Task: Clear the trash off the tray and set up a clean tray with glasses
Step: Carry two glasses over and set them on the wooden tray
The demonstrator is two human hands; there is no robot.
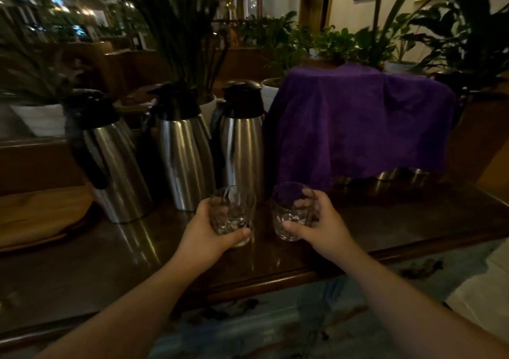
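Observation:
I hold two clear faceted glasses side by side over the dark wooden counter (385,221). My left hand (205,233) wraps the left glass (232,212) from the left, thumb across its base. My right hand (322,226) grips the right glass (293,210) from the right, thumb low on its front. Both glasses are upright and look empty. They are a small gap apart. A brown wooden tray (41,215) lies at the counter's left end, partly cut off by the frame.
Three steel thermos jugs with black lids (110,160) (183,149) (242,135) stand just behind the glasses. A purple cloth (358,119) drapes over something bulky at the right, metal bases showing beneath. Potted plants line the back. The counter's front edge runs under my forearms.

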